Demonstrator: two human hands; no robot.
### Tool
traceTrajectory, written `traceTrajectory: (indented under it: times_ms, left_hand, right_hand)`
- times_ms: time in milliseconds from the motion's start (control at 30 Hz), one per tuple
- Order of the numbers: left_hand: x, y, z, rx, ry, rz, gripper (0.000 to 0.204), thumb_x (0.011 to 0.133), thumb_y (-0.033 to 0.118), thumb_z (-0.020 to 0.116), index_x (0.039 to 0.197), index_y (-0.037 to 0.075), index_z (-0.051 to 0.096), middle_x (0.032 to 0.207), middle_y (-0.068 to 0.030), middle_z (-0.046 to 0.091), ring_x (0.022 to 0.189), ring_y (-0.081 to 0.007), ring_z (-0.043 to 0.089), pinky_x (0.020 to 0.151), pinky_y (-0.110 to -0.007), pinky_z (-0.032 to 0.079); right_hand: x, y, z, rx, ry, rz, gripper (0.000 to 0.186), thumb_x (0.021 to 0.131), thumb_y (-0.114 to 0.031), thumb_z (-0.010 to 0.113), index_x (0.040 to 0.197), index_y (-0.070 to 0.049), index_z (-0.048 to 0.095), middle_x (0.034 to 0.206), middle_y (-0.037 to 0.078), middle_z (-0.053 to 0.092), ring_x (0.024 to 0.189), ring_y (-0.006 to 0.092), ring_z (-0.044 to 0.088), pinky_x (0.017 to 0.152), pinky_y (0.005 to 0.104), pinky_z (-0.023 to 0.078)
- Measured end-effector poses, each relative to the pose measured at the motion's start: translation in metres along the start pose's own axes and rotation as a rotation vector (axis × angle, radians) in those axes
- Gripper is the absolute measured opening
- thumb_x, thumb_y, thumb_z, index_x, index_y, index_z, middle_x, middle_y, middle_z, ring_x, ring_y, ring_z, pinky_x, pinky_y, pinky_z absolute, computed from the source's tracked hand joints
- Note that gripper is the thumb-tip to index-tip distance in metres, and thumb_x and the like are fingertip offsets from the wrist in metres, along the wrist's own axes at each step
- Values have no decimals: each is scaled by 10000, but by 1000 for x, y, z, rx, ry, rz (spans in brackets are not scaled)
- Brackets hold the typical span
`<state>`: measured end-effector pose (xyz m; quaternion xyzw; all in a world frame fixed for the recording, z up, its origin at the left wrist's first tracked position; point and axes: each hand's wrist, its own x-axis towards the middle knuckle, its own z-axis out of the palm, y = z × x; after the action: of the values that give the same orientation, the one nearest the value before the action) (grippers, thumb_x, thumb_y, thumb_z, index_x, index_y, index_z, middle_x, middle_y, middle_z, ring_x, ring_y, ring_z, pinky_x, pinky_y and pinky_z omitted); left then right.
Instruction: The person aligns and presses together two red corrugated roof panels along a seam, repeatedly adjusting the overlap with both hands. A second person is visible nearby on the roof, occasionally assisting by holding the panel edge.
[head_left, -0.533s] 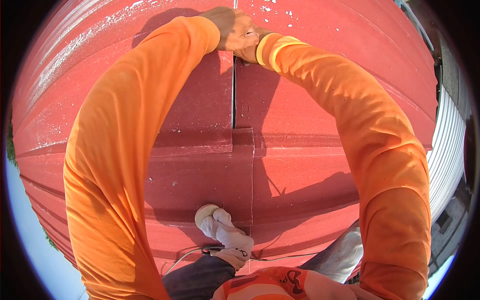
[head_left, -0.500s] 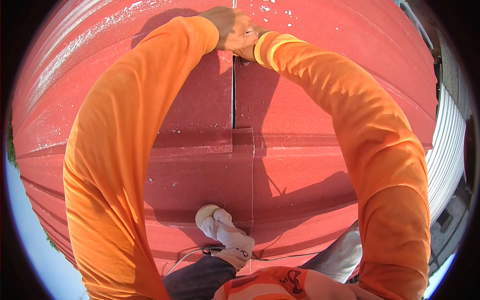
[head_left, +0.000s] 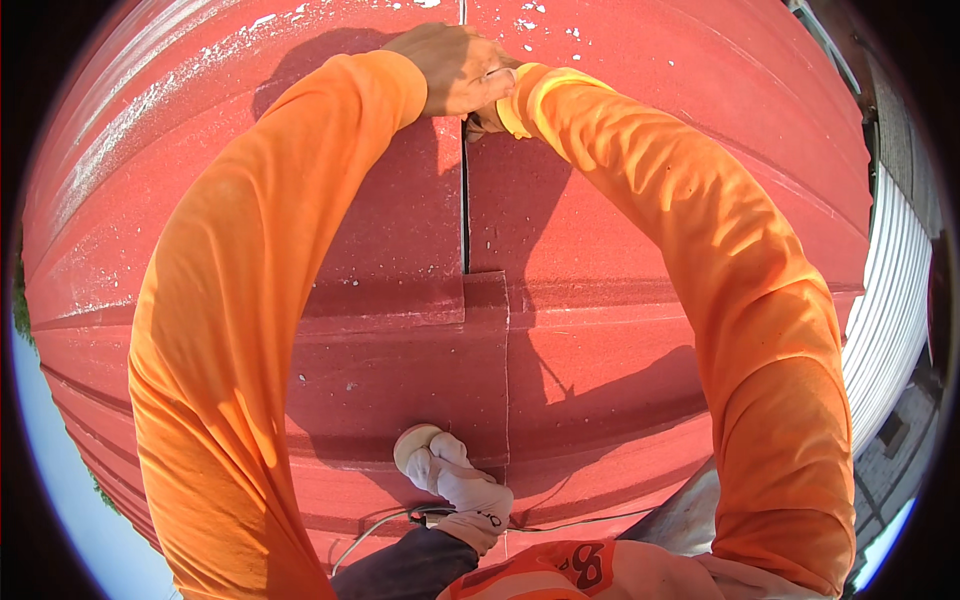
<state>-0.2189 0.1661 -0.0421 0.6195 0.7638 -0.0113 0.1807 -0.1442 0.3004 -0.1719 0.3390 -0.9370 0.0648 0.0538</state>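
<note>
My left hand (head_left: 453,72) and my right hand (head_left: 484,122) meet at the far part of a red metal roof, right over the narrow gap (head_left: 464,200) between two roofing sheets. The left hand lies on top, fingers closed, its thumb side against the right wrist. Most of the right hand is hidden beneath it, low against the roof; its visible part looks curled. What they grip, if anything, is covered. Left of the gap is one red sheet (head_left: 400,220), whose corner overlaps the sheet below. Orange sleeves cover both arms.
My foot in a pale shoe (head_left: 418,447) and white sock (head_left: 475,497) stands on the ribbed roof. A thin cable (head_left: 372,528) runs behind the ankle. Raised ribs cross the roof. Beyond its right edge lies a lower corrugated grey roof (head_left: 897,310).
The roof, seam and foot sit slightly lower in the picture, as the view has shifted. Both hands stay together at the gap, the left covering the right.
</note>
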Motion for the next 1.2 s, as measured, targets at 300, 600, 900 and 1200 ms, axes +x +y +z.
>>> traceTrajectory:
  times_ms: [300,600,900,1200]
  left_hand:
    - [0,-3,7,54,67,64,389,917,342,445,790,21,625,883,-201,620,862,-407,576,805,-491,453]
    - [3,4,2,111,0,-36,539,924,515,431,907,38,681,973,-213,663,913,-389,632,890,-456,470]
    - [3,20,-19,112,-113,-140,482,909,419,441,757,1,627,837,-222,615,841,-401,589,809,-501,465]
    - [5,11,7,69,116,-20,451,857,379,463,592,38,593,644,-223,597,662,-419,589,700,-487,482]
  right_hand:
    - [38,14,39,-423,33,-186,260,869,-320,603,1039,-126,635,950,82,664,912,281,645,828,396,518]
    - [32,-7,-1,60,-187,244,220,885,-305,567,1018,-147,641,920,40,665,883,268,642,797,383,521]
    - [37,-10,-9,105,-214,345,194,900,-289,531,998,-168,646,890,-1,666,855,255,639,765,371,524]
    - [35,-12,3,99,-140,363,212,893,-295,529,1025,-169,636,938,12,649,903,260,614,803,385,497]
